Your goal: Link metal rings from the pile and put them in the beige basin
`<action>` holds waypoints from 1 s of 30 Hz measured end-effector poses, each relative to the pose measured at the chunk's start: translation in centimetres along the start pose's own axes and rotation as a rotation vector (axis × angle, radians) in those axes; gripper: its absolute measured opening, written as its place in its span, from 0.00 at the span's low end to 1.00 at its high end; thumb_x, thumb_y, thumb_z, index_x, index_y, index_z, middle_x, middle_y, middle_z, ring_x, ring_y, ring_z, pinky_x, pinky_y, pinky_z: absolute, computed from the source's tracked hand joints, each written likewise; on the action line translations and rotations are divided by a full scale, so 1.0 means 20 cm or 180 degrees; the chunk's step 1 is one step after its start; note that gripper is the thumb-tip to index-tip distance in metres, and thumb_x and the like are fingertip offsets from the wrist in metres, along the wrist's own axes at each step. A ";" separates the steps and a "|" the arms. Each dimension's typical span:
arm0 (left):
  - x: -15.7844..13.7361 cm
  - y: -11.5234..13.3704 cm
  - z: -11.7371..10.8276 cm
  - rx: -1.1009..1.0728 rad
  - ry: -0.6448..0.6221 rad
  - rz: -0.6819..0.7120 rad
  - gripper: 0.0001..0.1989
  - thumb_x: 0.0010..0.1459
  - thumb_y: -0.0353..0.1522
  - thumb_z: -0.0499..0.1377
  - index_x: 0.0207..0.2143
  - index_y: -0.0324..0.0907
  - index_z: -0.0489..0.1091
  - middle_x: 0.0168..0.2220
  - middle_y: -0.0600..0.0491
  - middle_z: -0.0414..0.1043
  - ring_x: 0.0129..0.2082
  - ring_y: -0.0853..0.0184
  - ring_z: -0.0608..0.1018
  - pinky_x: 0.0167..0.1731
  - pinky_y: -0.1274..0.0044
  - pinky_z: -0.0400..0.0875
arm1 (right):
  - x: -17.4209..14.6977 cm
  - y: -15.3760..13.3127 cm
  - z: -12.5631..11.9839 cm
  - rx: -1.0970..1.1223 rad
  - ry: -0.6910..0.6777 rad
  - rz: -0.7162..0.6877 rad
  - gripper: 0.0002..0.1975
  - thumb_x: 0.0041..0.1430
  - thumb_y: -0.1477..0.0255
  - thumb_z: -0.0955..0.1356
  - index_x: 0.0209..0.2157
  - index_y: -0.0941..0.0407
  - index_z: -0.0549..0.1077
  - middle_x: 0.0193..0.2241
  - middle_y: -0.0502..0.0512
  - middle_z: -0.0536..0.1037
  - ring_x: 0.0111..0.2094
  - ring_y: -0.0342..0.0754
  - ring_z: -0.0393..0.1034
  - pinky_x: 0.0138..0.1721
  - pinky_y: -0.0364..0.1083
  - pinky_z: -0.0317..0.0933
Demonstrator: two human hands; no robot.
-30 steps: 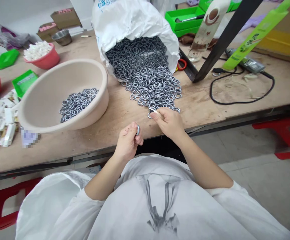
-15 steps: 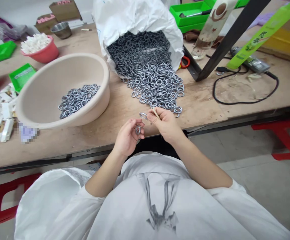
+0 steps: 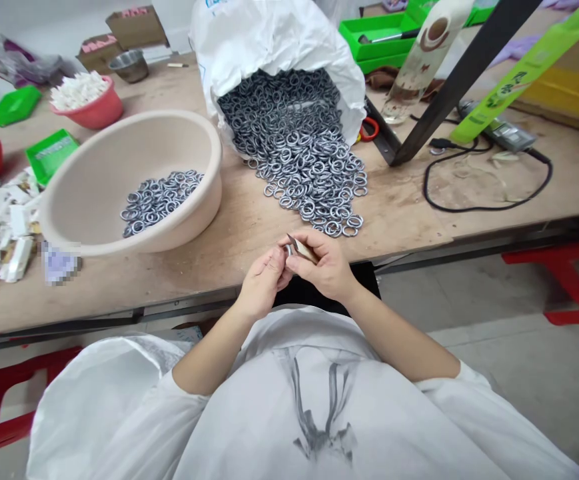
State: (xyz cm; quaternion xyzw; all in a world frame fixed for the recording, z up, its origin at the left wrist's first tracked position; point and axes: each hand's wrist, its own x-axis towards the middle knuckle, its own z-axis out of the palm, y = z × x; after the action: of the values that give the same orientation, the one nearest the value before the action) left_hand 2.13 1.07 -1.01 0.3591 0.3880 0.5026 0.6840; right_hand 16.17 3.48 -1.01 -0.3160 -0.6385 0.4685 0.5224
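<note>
My left hand [image 3: 263, 283] and my right hand [image 3: 330, 268] meet at the table's front edge, both closed. A metal ring [image 3: 288, 251] is pinched between their fingertips, partly hidden. Lying in my right hand is a small knife [image 3: 305, 251] with a pale handle, its dark pointed tip beside the ring. Just beyond the hands, a heap of grey metal rings [image 3: 314, 175] spills from a white sack [image 3: 279, 40] lying on its side. More rings [image 3: 162, 199] lie in the beige basin [image 3: 76, 170] to the left.
White pieces [image 3: 16, 233] are heaped at the left edge, near a red bowl [image 3: 100, 113] and a green tray [image 3: 52, 157]. On the right stand a dark metal bracket [image 3: 449, 90] and a clear bottle [image 3: 416, 73]. A black cable [image 3: 426, 183] loops on the table [image 3: 389, 217].
My hands have come together, and the ring my right hand held out is now between them. The knife has turned so that its dark tip shows.
</note>
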 end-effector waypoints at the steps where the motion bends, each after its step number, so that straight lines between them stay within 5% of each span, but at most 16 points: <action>1: 0.00 0.00 0.00 -0.0024 0.0007 0.0003 0.26 0.51 0.52 0.65 0.24 0.40 0.62 0.18 0.61 0.53 0.17 0.78 0.54 0.17 0.84 0.48 | -0.01 0.01 0.01 -0.0158 0.0114 -0.0107 0.10 0.55 0.66 0.72 0.38 0.54 0.76 0.32 0.51 0.77 0.35 0.47 0.71 0.41 0.47 0.65; 8: 0.00 0.02 0.03 0.0105 -0.0093 0.0088 0.27 0.54 0.52 0.64 0.21 0.40 0.59 0.17 0.60 0.51 0.16 0.78 0.53 0.16 0.83 0.46 | -0.01 0.02 0.01 -0.0011 0.0185 0.0341 0.15 0.62 0.57 0.67 0.33 0.55 0.72 0.27 0.49 0.72 0.28 0.43 0.66 0.33 0.44 0.61; 13: 0.00 0.04 0.04 0.0014 0.0203 0.0192 0.28 0.51 0.52 0.66 0.22 0.40 0.59 0.19 0.61 0.52 0.17 0.78 0.53 0.16 0.84 0.48 | -0.04 -0.04 -0.02 -0.1271 -0.0141 -0.0417 0.19 0.66 0.58 0.64 0.26 0.56 0.67 0.23 0.48 0.64 0.26 0.42 0.58 0.30 0.44 0.51; 18: 0.00 0.04 0.04 0.0018 0.0332 0.0176 0.27 0.51 0.51 0.66 0.23 0.40 0.60 0.19 0.61 0.51 0.17 0.78 0.52 0.16 0.84 0.48 | -0.07 -0.05 -0.01 -0.1776 -0.0283 -0.0494 0.22 0.67 0.57 0.62 0.22 0.55 0.61 0.21 0.46 0.59 0.24 0.41 0.55 0.28 0.45 0.47; 24: -0.02 0.04 0.03 0.0201 -0.0427 0.0277 0.26 0.57 0.50 0.62 0.20 0.39 0.61 0.17 0.59 0.53 0.17 0.77 0.56 0.17 0.82 0.49 | 0.04 0.03 -0.11 -0.1946 0.0148 0.0348 0.25 0.68 0.54 0.58 0.22 0.55 0.63 0.19 0.48 0.63 0.24 0.43 0.59 0.28 0.44 0.49; 30: 0.00 0.05 -0.02 0.0068 -0.0044 0.0070 0.23 0.53 0.48 0.67 0.24 0.38 0.68 0.19 0.57 0.62 0.17 0.78 0.60 0.17 0.84 0.51 | 0.26 0.07 -0.19 -0.3687 0.0161 0.0751 0.16 0.63 0.58 0.67 0.43 0.55 0.76 0.42 0.59 0.78 0.38 0.53 0.71 0.34 0.47 0.54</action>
State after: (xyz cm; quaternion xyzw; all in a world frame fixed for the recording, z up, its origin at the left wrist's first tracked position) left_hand 1.46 1.31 -0.29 0.3741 0.3847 0.5034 0.6773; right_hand 18.48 9.60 -0.31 -0.6297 -0.7382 0.0908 0.2243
